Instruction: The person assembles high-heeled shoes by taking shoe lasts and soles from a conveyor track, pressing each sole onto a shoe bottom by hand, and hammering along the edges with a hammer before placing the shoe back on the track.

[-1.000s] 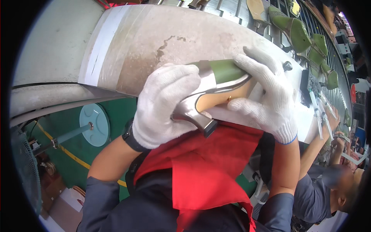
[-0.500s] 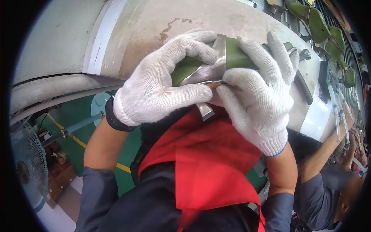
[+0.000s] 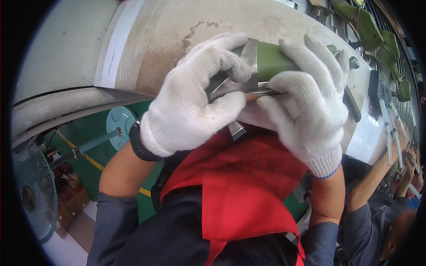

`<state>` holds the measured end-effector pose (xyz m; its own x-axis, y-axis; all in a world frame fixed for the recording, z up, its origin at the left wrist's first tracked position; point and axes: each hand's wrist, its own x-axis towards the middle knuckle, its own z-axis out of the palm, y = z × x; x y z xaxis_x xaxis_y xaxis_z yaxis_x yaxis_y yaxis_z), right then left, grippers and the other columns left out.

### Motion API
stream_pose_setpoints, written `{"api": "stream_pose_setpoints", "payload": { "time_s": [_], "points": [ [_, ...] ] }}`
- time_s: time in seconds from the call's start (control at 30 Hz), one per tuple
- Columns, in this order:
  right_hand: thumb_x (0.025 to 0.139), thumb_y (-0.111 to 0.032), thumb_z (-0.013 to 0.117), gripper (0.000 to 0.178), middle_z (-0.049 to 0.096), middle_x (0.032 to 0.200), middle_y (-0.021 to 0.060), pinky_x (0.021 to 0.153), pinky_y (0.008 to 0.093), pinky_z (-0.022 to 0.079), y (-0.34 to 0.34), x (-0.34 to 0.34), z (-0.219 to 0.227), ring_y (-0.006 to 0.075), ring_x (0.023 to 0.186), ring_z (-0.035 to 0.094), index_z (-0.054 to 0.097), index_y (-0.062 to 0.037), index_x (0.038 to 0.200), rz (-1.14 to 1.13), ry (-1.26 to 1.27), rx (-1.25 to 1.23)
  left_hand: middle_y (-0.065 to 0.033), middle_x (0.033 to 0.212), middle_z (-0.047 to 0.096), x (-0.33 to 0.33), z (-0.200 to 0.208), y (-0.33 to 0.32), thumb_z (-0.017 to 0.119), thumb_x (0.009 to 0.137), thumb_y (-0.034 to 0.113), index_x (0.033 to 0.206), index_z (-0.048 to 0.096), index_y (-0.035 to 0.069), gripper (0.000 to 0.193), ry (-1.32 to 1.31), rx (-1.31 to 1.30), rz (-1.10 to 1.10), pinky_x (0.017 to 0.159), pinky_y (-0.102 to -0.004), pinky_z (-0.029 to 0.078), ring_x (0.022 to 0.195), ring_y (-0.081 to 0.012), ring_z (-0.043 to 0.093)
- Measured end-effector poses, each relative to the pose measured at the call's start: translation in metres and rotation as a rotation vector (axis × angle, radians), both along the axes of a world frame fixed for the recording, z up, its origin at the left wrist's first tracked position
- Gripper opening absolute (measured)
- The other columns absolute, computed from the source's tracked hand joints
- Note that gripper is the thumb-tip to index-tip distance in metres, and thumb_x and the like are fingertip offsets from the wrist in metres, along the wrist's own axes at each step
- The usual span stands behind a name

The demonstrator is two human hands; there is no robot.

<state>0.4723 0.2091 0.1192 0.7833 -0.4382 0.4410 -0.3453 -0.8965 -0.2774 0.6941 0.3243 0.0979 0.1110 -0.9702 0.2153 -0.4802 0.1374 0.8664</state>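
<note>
Both of my hands wear white knit gloves. Between them lies a green shoe last (image 3: 274, 61) on its side, with a silver strap (image 3: 251, 55) wrapped across it. My left hand (image 3: 188, 95) grips the last at its left part, fingers curled over the strap and thumb along the near edge. My right hand (image 3: 310, 106) holds the right part, thumb and index finger pinching thin material at the near edge, where a tan sole edge shows. A loose silver strap end (image 3: 237, 129) hangs below, close to my apron. The fingertips partly hide the pinched spot.
The last is over a worn pale worktable (image 3: 248, 22). A dark-handled metal tool (image 3: 352, 104) lies right of my right hand. Several green shoe lasts (image 3: 368, 29) stand on a rack at the far right. A co-worker's arm (image 3: 368, 181) is at right, a fan (image 3: 35, 190) at left.
Both hands and the last have shifted slightly to the right. My left thumb has slid in a little and my right index finger has moved along the near edge.
</note>
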Motion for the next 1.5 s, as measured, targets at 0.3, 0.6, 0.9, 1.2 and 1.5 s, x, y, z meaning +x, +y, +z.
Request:
{"api": "stream_pose_setpoints", "payload": {
  "time_s": [0.3,0.6,0.9,1.2,1.5],
  "points": [
    [0.082,-0.024,0.089,0.023,0.075,0.136,0.0110,0.128,0.0634,0.029,0.000,0.003,-0.010,0.0410,0.140,0.061,0.072,-0.0135,0.093,-0.003,-0.020,-0.052,-0.0329,0.159,0.055,0.006,0.009,-0.010,0.081,0.085,0.009,0.104,0.066,0.004,0.025,-0.032,0.094,-0.097,0.123,-0.0454,0.040,0.149,-0.0323,0.055],
    [0.078,-0.014,0.089,0.022,0.077,0.131,0.0109,0.127,0.0611,0.033,0.006,0.008,0.005,0.0401,0.133,0.065,0.070,-0.0115,0.088,-0.073,0.014,0.043,-0.0302,0.153,0.060,-0.003,0.014,-0.019,0.081,0.083,0.005,0.099,0.064,0.003,0.023,-0.089,0.077,-0.080,0.120,-0.0428,0.043,0.145,-0.0324,0.058],
    [0.071,-0.003,0.089,0.038,0.071,0.142,0.0189,0.123,0.0573,0.041,-0.021,-0.017,0.017,0.0456,0.141,0.059,0.075,-0.0068,0.106,0.031,0.004,0.193,-0.0240,0.148,0.062,0.011,0.016,-0.029,0.085,0.087,0.018,0.140,0.061,-0.003,0.062,-0.078,0.091,-0.115,0.118,-0.0428,0.047,0.139,-0.0359,0.063],
    [0.073,-0.003,0.089,0.030,0.069,0.145,0.0202,0.123,0.0563,0.042,-0.016,-0.013,0.012,0.0478,0.144,0.057,0.075,-0.0069,0.099,-0.011,0.022,0.121,-0.0239,0.141,0.064,-0.005,0.022,-0.052,0.086,0.087,0.029,0.149,0.057,-0.005,0.077,-0.312,0.152,-0.184,0.115,-0.0450,0.049,0.132,-0.0398,0.063],
    [0.089,-0.006,0.081,0.042,0.071,0.131,0.0219,0.107,0.0462,0.056,-0.034,-0.059,-0.021,0.0405,0.118,0.072,0.073,-0.0011,0.130,-0.556,-0.388,0.353,-0.0251,0.140,0.064,-0.019,0.012,-0.035,0.086,0.087,0.026,0.147,0.059,-0.005,0.073,-0.427,0.014,-0.061,0.115,-0.0489,0.048,0.132,-0.0428,0.062]
  ]
}}
